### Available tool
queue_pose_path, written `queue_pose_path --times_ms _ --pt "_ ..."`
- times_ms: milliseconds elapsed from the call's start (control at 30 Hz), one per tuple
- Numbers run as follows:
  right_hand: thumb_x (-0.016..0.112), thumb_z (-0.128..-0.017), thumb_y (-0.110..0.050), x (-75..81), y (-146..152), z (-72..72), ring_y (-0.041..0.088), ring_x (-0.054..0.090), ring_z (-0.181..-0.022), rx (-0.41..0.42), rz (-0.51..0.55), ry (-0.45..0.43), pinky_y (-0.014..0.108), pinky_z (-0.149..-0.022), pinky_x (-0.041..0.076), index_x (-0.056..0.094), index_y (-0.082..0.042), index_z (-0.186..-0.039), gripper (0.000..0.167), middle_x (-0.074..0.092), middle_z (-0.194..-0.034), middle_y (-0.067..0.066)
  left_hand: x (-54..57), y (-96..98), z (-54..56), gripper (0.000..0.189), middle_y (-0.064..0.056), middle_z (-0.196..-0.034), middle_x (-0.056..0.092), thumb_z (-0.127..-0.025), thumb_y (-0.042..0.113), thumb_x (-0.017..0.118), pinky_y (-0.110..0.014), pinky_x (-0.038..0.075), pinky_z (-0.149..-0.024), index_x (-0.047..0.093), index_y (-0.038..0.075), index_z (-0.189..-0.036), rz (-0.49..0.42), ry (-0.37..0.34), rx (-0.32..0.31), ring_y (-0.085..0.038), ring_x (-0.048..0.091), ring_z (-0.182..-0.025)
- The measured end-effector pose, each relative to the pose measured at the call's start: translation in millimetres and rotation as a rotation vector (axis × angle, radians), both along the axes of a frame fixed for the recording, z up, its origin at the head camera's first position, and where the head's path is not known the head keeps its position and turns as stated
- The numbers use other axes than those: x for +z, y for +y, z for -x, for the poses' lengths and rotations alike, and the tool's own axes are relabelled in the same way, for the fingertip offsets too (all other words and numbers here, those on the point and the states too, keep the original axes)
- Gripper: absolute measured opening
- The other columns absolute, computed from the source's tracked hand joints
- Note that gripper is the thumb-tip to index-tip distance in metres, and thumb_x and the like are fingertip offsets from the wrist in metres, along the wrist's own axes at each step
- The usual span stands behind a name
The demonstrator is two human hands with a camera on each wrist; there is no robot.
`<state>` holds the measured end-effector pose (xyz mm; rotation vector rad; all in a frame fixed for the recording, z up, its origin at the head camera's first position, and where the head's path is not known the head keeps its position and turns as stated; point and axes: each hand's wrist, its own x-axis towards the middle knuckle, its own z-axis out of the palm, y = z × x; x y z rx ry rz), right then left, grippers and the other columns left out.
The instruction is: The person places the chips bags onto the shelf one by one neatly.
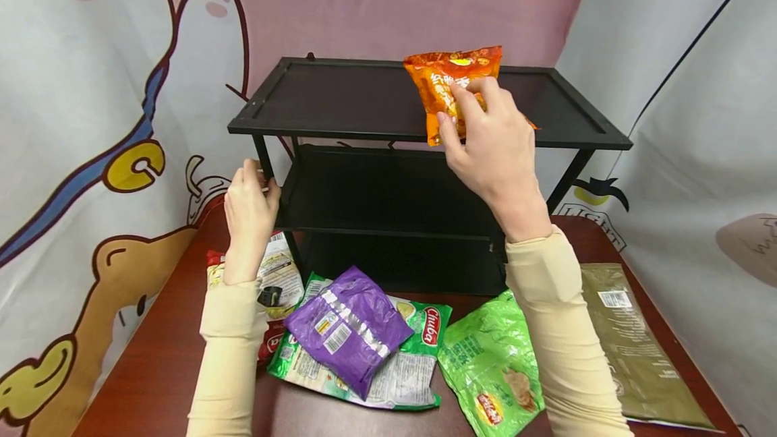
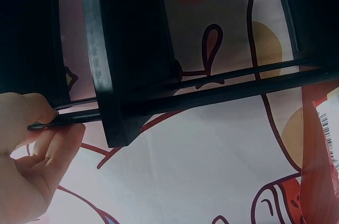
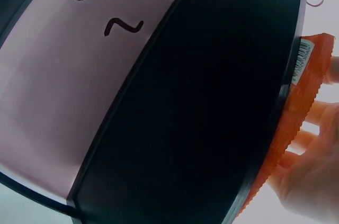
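Note:
My right hand (image 1: 498, 143) holds an orange snack bag (image 1: 432, 83) by its face, thumb low and fingers spread over the front. The bag stands upright at the front edge of the top board of a black three-tier shelf (image 1: 352, 101). From the right wrist view, the bag (image 3: 296, 113) shows edge-on past the board's rim, a barcode on its back. My left hand (image 1: 249, 204) is at the shelf's front left post. Up close in the left wrist view, its thumb and fingers pinch that thin black post (image 2: 77, 117) between two boards.
On the brown table (image 1: 152, 356) before the shelf lie a purple bag (image 1: 349, 329) on top of a green-and-white bag (image 1: 419, 383), a red-and-white bag (image 1: 282, 275) at left, a green bag (image 1: 492, 356) and a flat olive bag (image 1: 637, 349) at right. Printed curtains surround the table.

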<state>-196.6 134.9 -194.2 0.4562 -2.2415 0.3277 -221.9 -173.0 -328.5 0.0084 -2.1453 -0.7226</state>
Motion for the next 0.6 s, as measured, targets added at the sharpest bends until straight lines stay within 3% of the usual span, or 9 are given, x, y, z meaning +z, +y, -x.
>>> queue_pose_path --times_ms 200,433,600 --pt "0.045 -0.096 -0.034 -4.6 -3.7 2.6 0.036 0.051 -0.117 0.006 -0.073 -0.017 0.047 -0.1 0.042 0.061 -0.005 -0.125 0.044 0.063 -0.122 0.016 -0.9 -0.8 -0.8 0.018 -0.026 -0.086 0.06 -0.086 0.005 0.057 -0.052 0.047 -0.067 0.054 -0.007 -0.1 0.001 0.005 -0.003 -0.046 0.06 -0.079" --pt "0.046 -0.096 -0.037 -3.6 -2.2 -1.7 0.035 0.048 -0.119 0.023 -0.077 -0.1 0.046 -0.104 0.037 0.055 -0.007 -0.13 0.046 0.059 -0.131 0.014 -1.0 -1.8 -1.2 0.018 -0.026 -0.086 0.06 -0.086 0.004 0.057 -0.052 0.046 -0.066 0.053 -0.007 -0.1 -0.003 0.005 0.002 -0.046 0.06 -0.078" --pt "0.049 -0.096 -0.036 -0.7 6.1 -11.1 0.035 0.045 -0.125 0.036 -0.021 -0.105 0.05 -0.103 0.038 0.055 -0.006 -0.128 0.045 0.053 -0.135 0.016 -1.7 -1.4 -0.5 0.019 -0.026 -0.086 0.06 -0.086 0.004 0.056 -0.053 0.046 -0.066 0.054 -0.007 -0.1 -0.007 -0.001 -0.001 -0.047 0.06 -0.078"
